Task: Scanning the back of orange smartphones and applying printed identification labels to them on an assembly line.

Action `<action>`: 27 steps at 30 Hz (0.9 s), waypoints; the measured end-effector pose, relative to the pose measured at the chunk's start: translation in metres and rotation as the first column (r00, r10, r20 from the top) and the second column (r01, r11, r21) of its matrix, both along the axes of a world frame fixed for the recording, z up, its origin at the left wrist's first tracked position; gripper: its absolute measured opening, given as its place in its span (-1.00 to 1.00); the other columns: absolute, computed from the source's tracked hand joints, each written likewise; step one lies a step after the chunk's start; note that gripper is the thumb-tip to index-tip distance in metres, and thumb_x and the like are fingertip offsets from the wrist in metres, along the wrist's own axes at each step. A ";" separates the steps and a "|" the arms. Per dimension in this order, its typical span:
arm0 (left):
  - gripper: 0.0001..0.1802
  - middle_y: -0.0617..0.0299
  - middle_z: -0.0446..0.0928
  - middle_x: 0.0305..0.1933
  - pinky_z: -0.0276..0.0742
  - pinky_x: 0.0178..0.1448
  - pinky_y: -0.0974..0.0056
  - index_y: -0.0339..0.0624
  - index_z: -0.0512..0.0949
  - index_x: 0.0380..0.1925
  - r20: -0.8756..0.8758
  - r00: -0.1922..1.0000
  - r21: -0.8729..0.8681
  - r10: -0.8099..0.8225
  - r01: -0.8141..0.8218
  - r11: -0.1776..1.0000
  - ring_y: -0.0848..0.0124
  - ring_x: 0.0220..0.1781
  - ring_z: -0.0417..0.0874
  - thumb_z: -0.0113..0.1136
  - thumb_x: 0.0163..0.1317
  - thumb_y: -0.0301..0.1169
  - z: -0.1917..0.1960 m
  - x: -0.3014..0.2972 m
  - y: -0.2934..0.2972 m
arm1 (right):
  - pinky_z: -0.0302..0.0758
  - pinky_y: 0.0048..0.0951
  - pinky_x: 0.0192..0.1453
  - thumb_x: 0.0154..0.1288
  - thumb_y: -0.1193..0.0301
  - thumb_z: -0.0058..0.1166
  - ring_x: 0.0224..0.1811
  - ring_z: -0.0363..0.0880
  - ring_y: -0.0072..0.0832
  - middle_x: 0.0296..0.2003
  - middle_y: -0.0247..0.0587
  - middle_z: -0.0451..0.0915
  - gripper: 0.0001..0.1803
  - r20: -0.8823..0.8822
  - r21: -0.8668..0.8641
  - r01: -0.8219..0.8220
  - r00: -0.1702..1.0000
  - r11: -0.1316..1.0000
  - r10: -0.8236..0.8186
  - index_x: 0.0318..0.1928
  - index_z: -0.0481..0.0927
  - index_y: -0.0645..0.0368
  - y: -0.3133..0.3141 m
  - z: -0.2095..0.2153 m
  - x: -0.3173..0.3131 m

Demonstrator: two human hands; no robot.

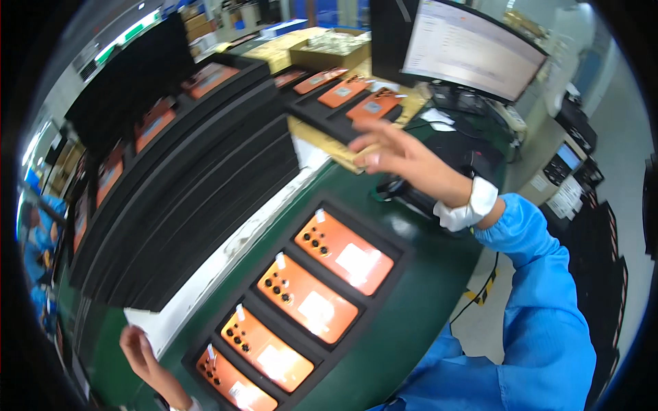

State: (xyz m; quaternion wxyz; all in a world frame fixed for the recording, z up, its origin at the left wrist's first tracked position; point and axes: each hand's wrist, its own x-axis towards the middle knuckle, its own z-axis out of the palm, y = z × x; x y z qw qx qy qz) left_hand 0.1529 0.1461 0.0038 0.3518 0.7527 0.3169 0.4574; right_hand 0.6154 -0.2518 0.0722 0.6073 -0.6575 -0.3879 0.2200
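A black foam tray (327,348) lies on the green table, with several orange smartphones (308,298) set face down in its slots. Each phone has dark camera lenses, a white tab near the lenses and a bright patch on its back. My right hand (404,156) is raised over the table, blurred, its fingers spread and nothing seen in them. It is nearest a second foam tray (322,120) of orange phones. At the lower left, my left hand (145,359) is held beside the corner of a white sheet or board (147,322), fingers loosely bent and apart, holding nothing visible.
A tall stack of black foam trays (205,178) stands at the left, phones in its top tray. A monitor (473,48) and a device with a small screen (565,157) are at the right. An open carton (329,51) sits behind. People in blue (42,240) are at far left.
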 end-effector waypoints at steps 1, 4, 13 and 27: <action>-0.67 0.00 0.65 0.21 0.46 0.40 0.15 -0.35 0.59 0.19 -0.146 0.983 -0.054 -0.107 0.100 0.994 0.15 0.25 0.64 0.17 0.53 -0.41 -0.005 0.002 -0.007 | 0.53 -0.37 0.38 0.62 0.35 0.19 0.24 0.62 -0.47 0.25 -0.16 0.61 -0.36 0.027 -0.015 -0.030 0.999 0.999 0.030 0.56 0.33 0.26 -0.021 -0.006 -0.001; -0.41 -0.20 0.47 0.52 0.51 0.47 0.09 -0.35 0.42 0.52 -0.502 0.767 -0.470 -0.399 0.146 0.871 -0.01 0.35 0.64 0.15 0.64 -0.25 0.029 0.039 -0.071 | 0.57 -0.36 0.36 0.64 0.28 0.22 0.20 0.66 -0.51 0.12 -0.19 0.74 -0.58 -0.068 -0.092 -0.006 0.998 0.996 0.000 0.32 0.60 0.27 -0.071 -0.025 -0.023; -0.36 -0.56 0.55 0.27 0.56 0.49 -0.19 -0.70 0.45 0.31 -0.762 0.546 0.001 -0.350 0.540 0.841 -0.44 0.36 0.55 -0.18 0.75 -0.16 0.035 0.041 -0.084 | 0.52 -0.58 -0.18 0.63 0.22 0.14 -0.20 0.68 -0.68 -0.19 -0.41 0.75 -0.72 -0.054 -0.084 0.514 0.853 0.854 -0.519 0.05 0.74 0.12 -0.188 -0.053 -0.056; -0.55 -0.15 0.65 0.26 0.48 0.42 -0.08 -0.25 0.65 0.26 -0.645 0.681 -0.104 -0.348 0.373 0.922 -0.11 0.31 0.61 0.15 0.62 -0.16 0.018 0.038 -0.080 | 0.63 -0.45 -0.08 0.65 0.23 0.14 -0.17 0.68 -0.64 -0.16 -0.35 0.75 -0.69 -0.063 0.010 -0.161 0.985 0.987 0.161 0.04 0.69 0.25 0.018 -0.061 -0.092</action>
